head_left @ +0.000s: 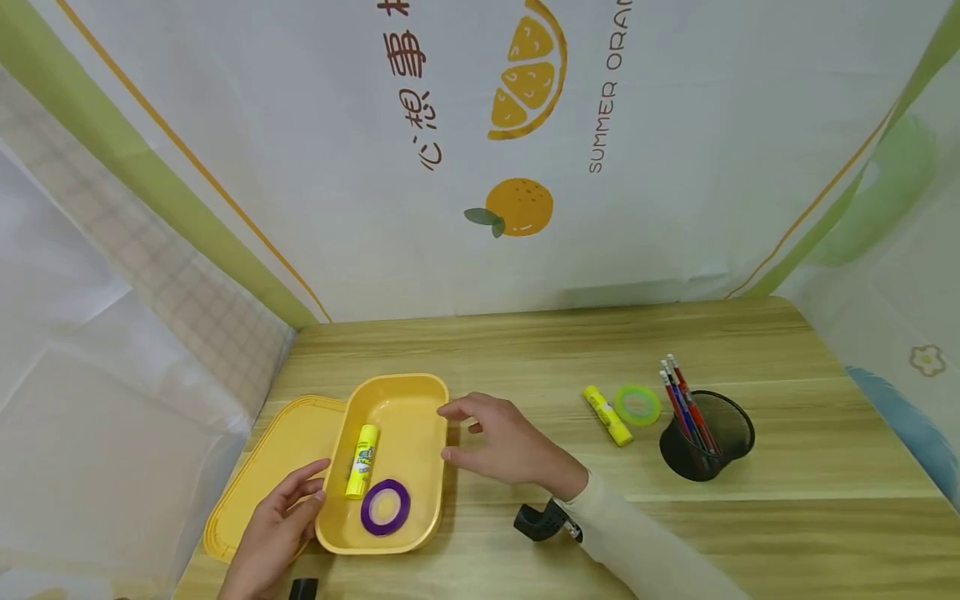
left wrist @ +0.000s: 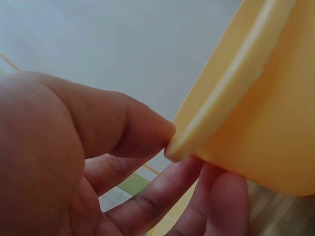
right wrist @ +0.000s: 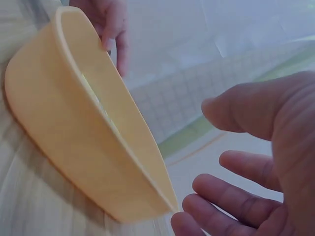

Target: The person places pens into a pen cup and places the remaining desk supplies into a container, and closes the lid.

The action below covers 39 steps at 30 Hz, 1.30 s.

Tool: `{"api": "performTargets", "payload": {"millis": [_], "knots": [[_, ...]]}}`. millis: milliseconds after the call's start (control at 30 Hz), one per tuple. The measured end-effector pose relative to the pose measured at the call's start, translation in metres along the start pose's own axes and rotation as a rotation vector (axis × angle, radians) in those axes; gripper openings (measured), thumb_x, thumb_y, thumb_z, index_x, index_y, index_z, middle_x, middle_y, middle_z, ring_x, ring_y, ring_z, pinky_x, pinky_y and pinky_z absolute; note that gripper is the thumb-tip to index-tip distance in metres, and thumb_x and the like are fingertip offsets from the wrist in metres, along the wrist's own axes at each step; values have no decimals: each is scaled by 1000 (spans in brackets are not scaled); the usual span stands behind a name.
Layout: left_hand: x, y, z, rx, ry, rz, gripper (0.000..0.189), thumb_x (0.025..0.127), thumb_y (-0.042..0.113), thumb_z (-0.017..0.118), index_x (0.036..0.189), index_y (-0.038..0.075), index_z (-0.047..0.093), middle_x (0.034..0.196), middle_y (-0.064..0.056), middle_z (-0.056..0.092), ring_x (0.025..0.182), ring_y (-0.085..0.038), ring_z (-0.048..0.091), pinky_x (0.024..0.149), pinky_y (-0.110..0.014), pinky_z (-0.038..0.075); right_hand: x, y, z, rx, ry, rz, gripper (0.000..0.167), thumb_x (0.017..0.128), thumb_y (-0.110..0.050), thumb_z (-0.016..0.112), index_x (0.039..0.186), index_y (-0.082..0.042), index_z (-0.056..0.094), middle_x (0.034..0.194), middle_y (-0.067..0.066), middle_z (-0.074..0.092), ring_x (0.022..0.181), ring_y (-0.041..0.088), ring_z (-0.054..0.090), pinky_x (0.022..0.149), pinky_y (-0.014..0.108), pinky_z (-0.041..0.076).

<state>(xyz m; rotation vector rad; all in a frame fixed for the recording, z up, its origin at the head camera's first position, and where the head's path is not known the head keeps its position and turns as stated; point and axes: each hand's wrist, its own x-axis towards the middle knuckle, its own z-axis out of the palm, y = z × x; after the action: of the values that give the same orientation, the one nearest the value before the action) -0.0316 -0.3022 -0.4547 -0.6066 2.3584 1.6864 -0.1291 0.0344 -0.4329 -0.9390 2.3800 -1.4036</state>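
Observation:
A yellow plastic box (head_left: 405, 417) stands on the table, holding a yellow glue stick (head_left: 363, 461) and a purple-rimmed roll of tape (head_left: 386, 507). At its left side, my left hand (head_left: 273, 529) pinches the rim; in the left wrist view the thumb (left wrist: 142, 123) meets the edge of the box (left wrist: 275, 123) while fingers lie beneath it. Off the right wall, my right hand (head_left: 498, 437) has its thumb and fingers spread. The right wrist view shows a gap between that hand (right wrist: 261, 167) and the box (right wrist: 74, 128), with nothing held.
Partly under the box and left hand lies a yellow lid (head_left: 281, 458). To the right are another glue stick (head_left: 607, 415), a green tape roll (head_left: 637, 405) and a black mesh pen holder (head_left: 705, 442) with several pencils (head_left: 686, 408). A printed cloth (head_left: 637, 233) hangs behind the table.

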Motion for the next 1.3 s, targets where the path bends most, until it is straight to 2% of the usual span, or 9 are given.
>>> {"api": "performTargets", "payload": {"millis": [167,333,433,633,767,1067,1300], "knots": [[-1,-2,0,-7,-7,9,49,111,15,55,159,15,46,128,-4,58,79,-9,56,63,-23,51,-17,16,-13,54,64,43,50,98,-28,77,145,-16,62,145,-2,63,134,20,61,105,39,56],[-2,-4,-1,-5,-10,9,50,111,16,55,160,16,45,132,-6,58,85,-10,60,66,-25,54,-29,28,-27,44,127,69,51,97,-29,79,144,-17,62,144,0,64,134,27,62,103,39,57],[-2,-5,-2,-1,-11,5,50,111,17,56,160,16,45,131,-5,58,84,-10,60,66,-25,54,-36,35,-34,38,154,80,51,97,-27,79,144,-15,62,144,3,65,133,31,63,101,39,58],[-4,-4,0,-6,-14,16,50,111,19,58,159,16,46,130,-3,57,86,-9,60,67,-25,54,-50,52,-44,14,200,121,52,97,-23,79,144,-9,62,143,13,65,130,33,63,100,47,59],[-4,-3,0,4,-9,21,50,111,17,57,159,15,46,129,-3,57,81,-10,57,65,-25,53,-59,63,-51,14,239,133,51,97,-19,79,143,-6,62,142,16,65,128,35,64,100,50,59],[-4,-2,0,-12,-5,5,51,110,14,57,160,14,45,124,0,60,79,-10,56,64,-24,52,-75,82,-63,-41,373,144,53,93,-13,83,140,-2,63,136,19,68,124,35,65,97,46,61],[-4,-2,0,-14,-10,5,51,110,14,57,160,15,45,125,0,59,82,-10,58,64,-24,53,-84,89,-67,-93,475,220,53,92,-14,83,140,-3,64,134,17,67,121,33,65,94,44,62]]}}
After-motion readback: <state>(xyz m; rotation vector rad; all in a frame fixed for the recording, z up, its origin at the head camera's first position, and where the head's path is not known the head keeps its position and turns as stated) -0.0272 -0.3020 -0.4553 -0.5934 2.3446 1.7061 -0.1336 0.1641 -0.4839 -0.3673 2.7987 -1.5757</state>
